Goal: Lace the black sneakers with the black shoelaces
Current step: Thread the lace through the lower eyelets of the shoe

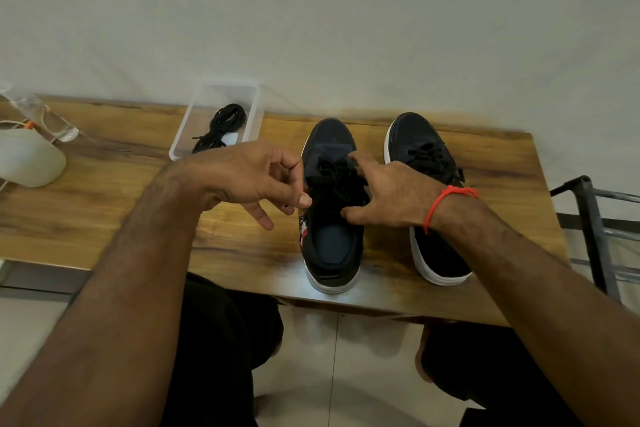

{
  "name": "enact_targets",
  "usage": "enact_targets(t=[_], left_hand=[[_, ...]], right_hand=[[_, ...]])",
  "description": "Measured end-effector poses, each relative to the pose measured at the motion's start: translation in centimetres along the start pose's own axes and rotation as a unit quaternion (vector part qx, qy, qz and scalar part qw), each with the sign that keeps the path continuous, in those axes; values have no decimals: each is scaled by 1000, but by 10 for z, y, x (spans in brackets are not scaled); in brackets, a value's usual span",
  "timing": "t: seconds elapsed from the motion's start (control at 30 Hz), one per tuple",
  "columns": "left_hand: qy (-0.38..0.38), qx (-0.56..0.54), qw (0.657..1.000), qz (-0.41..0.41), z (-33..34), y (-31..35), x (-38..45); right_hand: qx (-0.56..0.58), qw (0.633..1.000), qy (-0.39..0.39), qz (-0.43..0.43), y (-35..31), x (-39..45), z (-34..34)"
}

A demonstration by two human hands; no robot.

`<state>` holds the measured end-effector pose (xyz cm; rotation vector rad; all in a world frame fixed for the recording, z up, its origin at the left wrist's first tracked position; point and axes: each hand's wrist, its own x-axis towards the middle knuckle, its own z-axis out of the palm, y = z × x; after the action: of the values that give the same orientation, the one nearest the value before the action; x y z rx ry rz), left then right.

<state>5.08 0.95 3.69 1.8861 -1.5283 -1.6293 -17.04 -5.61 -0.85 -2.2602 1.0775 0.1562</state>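
Head view. We see a wooden table (114, 198) with dark grain, its far edge against a plain white wall (311, 10); pale tiled floor (311, 357) shows below its near edge, and our knees in dark cloth sit under it.

Landmark: the left sneaker (330, 243), black with a white sole, toe toward the wall. We count two sneakers; the right sneaker (440, 253) stands just right of it, parallel, laces already in.

We count two loose lace sets: the shoelace (332, 177) bunched over the left sneaker's tongue, and a spare shoelace bundle (221, 125) in the one clear plastic tray (254, 107), behind and left of the left sneaker.

Two hands. Left hand (242, 177) sits just left of the landmark, thumb and forefinger pinching the lace end at the sneaker's left eyelet side, other fingers loosely curled, little finger pointing down. Right hand (391, 194) rests on the landmark's right side, fingers spread, fingertips on the lace and upper; whether it pinches the lace, we cannot tell. One red thread band (440, 201) on that wrist.

Far left of the landmark: one white rounded object (27, 163) and some clear plastic (41, 114). Far right: one black metal frame (595, 218) beside the table.
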Motion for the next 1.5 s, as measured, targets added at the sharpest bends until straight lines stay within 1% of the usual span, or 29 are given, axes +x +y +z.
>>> enact_targets(t=[0.1,0.17,0.23,0.3,0.37,0.43,0.5,0.57,0.67,0.77,0.8,0.83,0.87,0.9,0.93,0.97,1.0,1.03,1.1,1.13,1.17,1.2,1.27,1.33,1.4,1.43,1.5], left_hand=[[-2,6,1000,-6,-9,-3,-9],[11,0,1000,-1,-16,-5,-16],[41,-34,998,15,-19,-6,-21],[70,-99,992,45,-18,-1,-23],[91,-173,977,81,-15,5,-24],[112,-259,953,109,-15,10,-25],[143,-321,927,127,-14,13,-24],[176,-351,909,142,-12,15,-22],[198,-375,889,171,-10,18,-18],[232,-397,869,180,-7,18,-11],[242,-426,852,186,-8,18,-9],[246,-477,820,198,-12,18,-9],[248,-537,776,219,-18,18,-11],[264,-569,742,236,-26,17,-14],[303,-557,735,240,-35,15,-18],[357,-501,755,228,-41,11,-20],[401,-422,786,208,-41,6,-22],[418,-347,820,182,-38,1,-20],[390,-212,888,120,-23,-3,-13],[367,-137,916,90,-16,-3,-7],[345,-63,934,64,-10,-3,-1],[331,2,943,46,-6,-3,5],[319,118,940,14,1,-4,17],[293,171,941,6,9,-5,27],[251,151,956,20,16,-5,34],[224,126,966,32,20,-2,35],[170,103,979,46,28,3,35]], right_hand=[[6,1000,-4,2,2,1,0],[13,1000,-7,2,2,1,-1],[13,1000,-7,1,2,2,0],[7,1000,-7,3,2,2,1],[3,1000,-5,4,2,2,1],[4,1000,-7,3,2,2,0],[8,1000,-7,3,3,2,0],[13,1000,-6,1,3,2,0],[17,1000,-4,-2,3,3,1],[20,1000,-7,1,3,3,0],[20,1000,-9,2,4,3,0],[20,1000,-12,4,5,3,-1],[21,1000,-14,5,5,3,-1],[21,1000,-13,4,5,2,-1],[23,1000,-13,5,7,3,-1],[25,1000,-14,5,8,3,-2],[28,999,-20,5,9,3,-3],[33,999,-27,5,9,3,-4],[55,998,-40,-1,8,3,-9],[71,996,-44,-5,9,2,-11],[87,995,-48,-9,9,1,-13],[98,994,-52,-10,11,1,-14],[112,992,-61,-9,16,0,-17],[120,990,-75,-9,22,0,-20],[110,990,-86,-6,24,-1,-23],[95,993,-74,-6,25,-1,-23],[47,999,-17,-15,25,2,-20]])
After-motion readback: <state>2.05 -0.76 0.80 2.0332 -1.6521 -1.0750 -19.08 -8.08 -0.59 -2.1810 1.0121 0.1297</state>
